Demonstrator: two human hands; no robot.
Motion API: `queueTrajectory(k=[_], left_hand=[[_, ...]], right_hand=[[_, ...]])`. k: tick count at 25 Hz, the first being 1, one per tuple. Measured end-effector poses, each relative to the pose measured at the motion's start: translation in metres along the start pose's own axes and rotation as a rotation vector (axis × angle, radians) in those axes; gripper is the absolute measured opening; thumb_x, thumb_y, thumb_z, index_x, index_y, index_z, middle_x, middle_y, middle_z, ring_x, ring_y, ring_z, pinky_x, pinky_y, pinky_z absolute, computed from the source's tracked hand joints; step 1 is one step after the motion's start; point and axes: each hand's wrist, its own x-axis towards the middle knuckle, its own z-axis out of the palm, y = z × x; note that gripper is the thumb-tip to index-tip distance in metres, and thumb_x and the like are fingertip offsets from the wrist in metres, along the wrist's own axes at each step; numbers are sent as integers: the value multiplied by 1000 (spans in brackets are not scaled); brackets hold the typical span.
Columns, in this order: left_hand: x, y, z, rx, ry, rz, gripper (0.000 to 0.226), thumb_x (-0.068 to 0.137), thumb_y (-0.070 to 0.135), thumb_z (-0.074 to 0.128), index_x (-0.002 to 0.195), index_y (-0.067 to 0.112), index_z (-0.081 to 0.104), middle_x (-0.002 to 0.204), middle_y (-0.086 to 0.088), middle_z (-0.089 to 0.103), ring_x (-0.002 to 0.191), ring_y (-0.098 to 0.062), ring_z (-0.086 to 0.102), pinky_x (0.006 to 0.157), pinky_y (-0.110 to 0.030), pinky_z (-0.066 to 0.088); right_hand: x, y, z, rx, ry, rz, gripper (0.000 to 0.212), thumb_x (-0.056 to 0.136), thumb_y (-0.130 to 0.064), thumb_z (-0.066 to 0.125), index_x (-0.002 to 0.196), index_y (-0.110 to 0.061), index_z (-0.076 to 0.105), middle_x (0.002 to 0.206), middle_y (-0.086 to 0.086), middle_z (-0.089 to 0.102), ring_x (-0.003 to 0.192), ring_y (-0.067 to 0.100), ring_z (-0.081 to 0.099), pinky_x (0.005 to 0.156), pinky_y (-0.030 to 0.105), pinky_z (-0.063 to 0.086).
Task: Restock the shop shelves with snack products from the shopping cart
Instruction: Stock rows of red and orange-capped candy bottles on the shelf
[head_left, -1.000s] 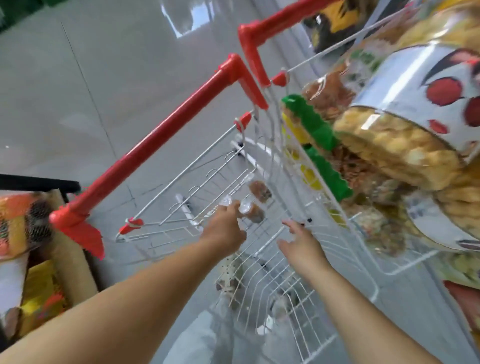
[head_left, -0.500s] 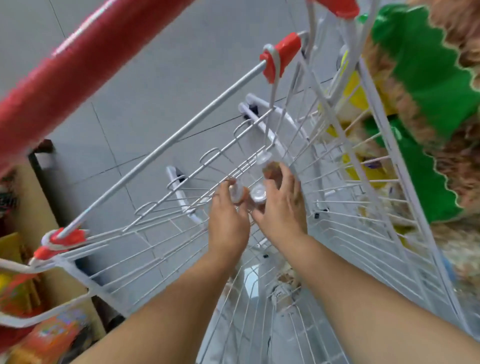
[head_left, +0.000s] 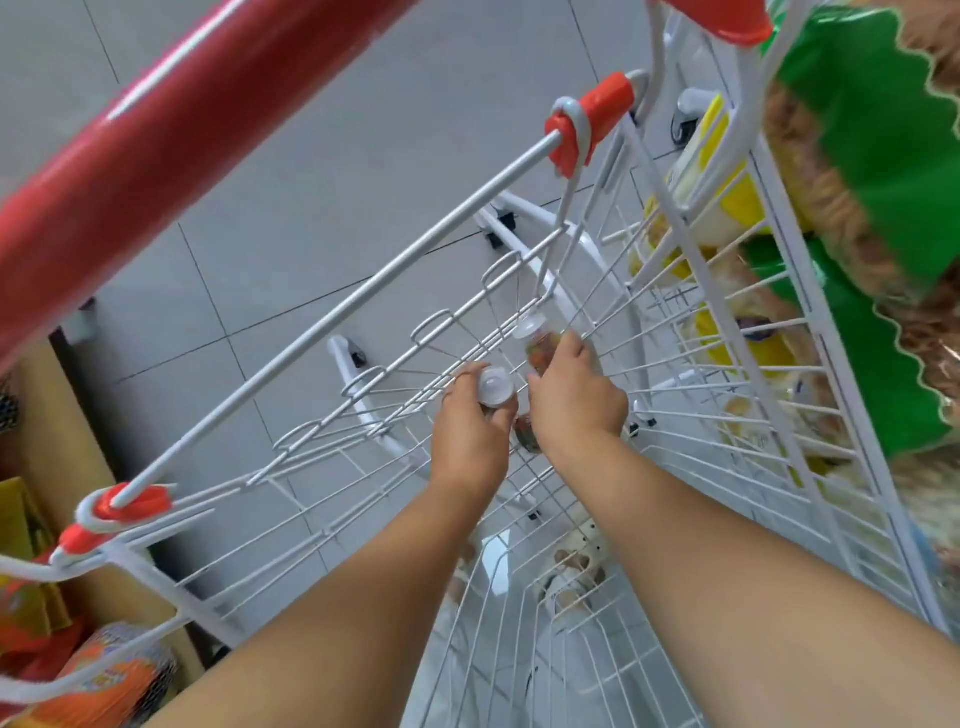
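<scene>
We're looking down into the white wire cart (head_left: 363, 296), both bare arms reaching in. L hand (head_left: 470, 436) grips the near jar (head_left: 495, 385) just under its clear round cap. The thumb is on the far side, the fingers (head_left: 500, 418) are curled tight together on the near side, and the cap faces up at us. R hand (head_left: 574, 402) is just beside it, back of hand toward us. Its fingertips (head_left: 571, 345) lie close together, wrapped over the far jar (head_left: 535, 340), a clear one w/ a whitish cap and red-orange bits inside. R thumb is hidden, so we can't tell how it sits. Betw. the two hands a dark reddish patch (head_left: 524, 436) shows; can't tell if that's the near jar's body or a 3rd jar.

Both jars are inside the basket, close to the end panel w/ the wire loops, near the corner where it meets the R side wall. We can't tell whether they rest on wire or hang in the grip.

The red handle (head_left: 156, 156) runs blurred across top L. Red caps (head_left: 592, 114) sit at the ends of the rim bar. Beyond the R wall's wires we see green-topped bags (head_left: 909, 182) and a yellow pack (head_left: 719, 171). Lower L, outside the cart, lies an orange pack (head_left: 114, 675) in netting. Grey floor tiles (head_left: 311, 104) show thru the wires. Under the basket bottom there's sth brown-and-white (head_left: 571, 571), too blurred to tell what.
</scene>
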Motion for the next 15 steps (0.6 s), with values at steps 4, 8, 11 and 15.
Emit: queueTrajectory(k=[4, 8, 11, 15], left_hand=[[-17, 9, -16, -73, -49, 3, 21, 91, 16, 68, 103, 29, 56, 94, 7, 67, 82, -1, 60, 68, -8, 41], [-61, 49, -59, -264, -259, 10, 18, 93, 20, 69, 108, 28, 64, 103, 2, 72, 87, -3, 68, 76, -18, 53], [-113, 93, -94, -383, -465, -21, 18, 94, 25, 65, 112, 22, 65, 107, -3, 70, 85, -8, 70, 76, -33, 60], [-190, 159, -131, -401, -736, 0, 33, 87, 35, 62, 118, 22, 62, 117, -16, 68, 97, -25, 66, 87, -48, 57]], right_hand=[[-20, 16, -19, 173, -69, -73, 50, 95, -48, 53, 131, -16, 36, 131, 6, 55, 109, 33, 61, 73, 37, 40], [-88, 38, -76, 606, -84, -22, 46, 88, -47, 63, 126, -29, 45, 112, -9, 63, 106, 20, 61, 89, 36, 48], [-149, 53, -126, 927, -30, -29, 41, 85, -38, 71, 118, -28, 51, 103, -19, 60, 100, 7, 60, 89, 31, 47], [-238, 77, -194, 1293, 43, -23, 25, 85, -35, 73, 105, -33, 59, 102, -13, 69, 96, 2, 66, 75, 22, 49]])
